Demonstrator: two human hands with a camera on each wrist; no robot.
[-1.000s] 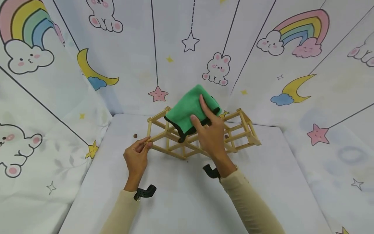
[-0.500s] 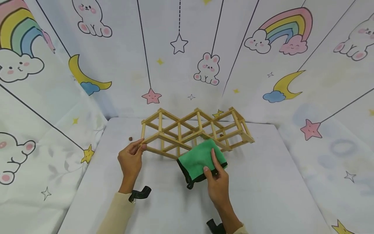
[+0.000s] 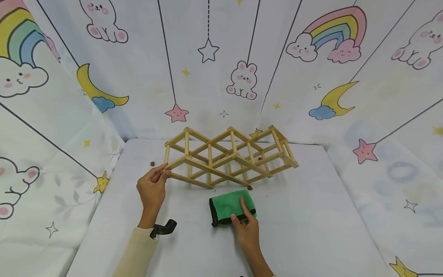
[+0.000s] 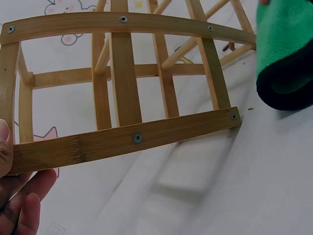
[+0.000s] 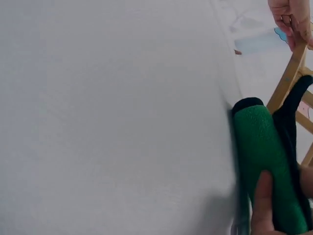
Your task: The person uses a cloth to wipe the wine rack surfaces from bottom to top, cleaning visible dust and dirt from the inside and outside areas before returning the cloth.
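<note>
A folding lattice wine rack [image 3: 211, 157] of pale wooden slats and rods stands at the back of the white table. My left hand [image 3: 151, 189] pinches its left end between thumb and fingers; in the left wrist view the screwed slat [image 4: 98, 147] runs out from the fingertips. In front of the rack, my right hand [image 3: 247, 232] grips a folded green cleaning cloth [image 3: 228, 204] with black edging, thumb and index finger lying over it. The right wrist view shows the cloth [image 5: 264, 147] from its rolled side, low over the table.
Small brown crumbs lie on the white table [image 3: 304, 231]: one crumb [image 3: 152, 164] left of the rack, another [image 3: 250, 187] at its front corner, a third [image 3: 260, 158] seen through the slats. A printed cloth backdrop [image 3: 145, 77] rises behind and at both sides.
My right hand has brought the green cloth down from over the rack, toward me, to the table in front. The left hand keeps its grip on the rack's left end.
</note>
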